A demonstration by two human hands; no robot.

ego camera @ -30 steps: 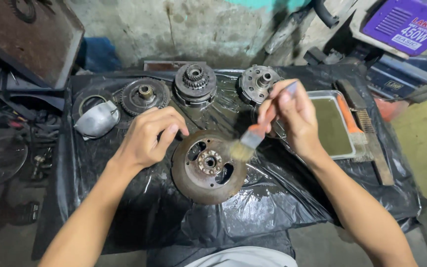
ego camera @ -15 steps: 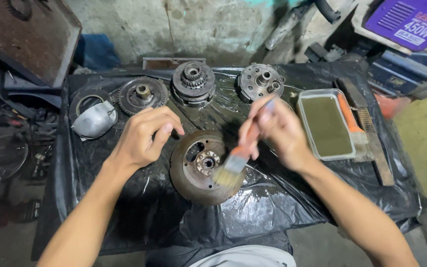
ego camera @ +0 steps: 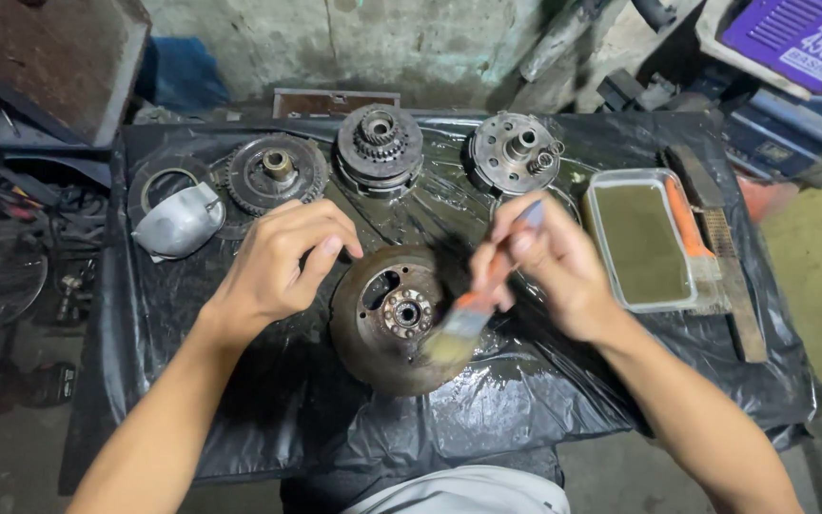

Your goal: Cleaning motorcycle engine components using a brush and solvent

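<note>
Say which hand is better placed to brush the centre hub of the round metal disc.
Right. The right hand already holds the paintbrush, its bristles resting on the disc just right of the hub. The left hand holds no tool and rests on the disc's upper left rim.

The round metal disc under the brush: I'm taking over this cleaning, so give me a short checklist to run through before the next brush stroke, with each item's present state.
1. Left hand steadies the round metal disc: ok, fingers rest at its upper left rim.
2. Right hand grips the paintbrush: ok, handle held between the fingers.
3. Bristles on the disc: ok, they touch its right side.
4. Liquid tray beside the right hand: ok.
5. Black plastic sheet under the disc: ok.
6. Bristles wet enough: cannot tell.
</note>
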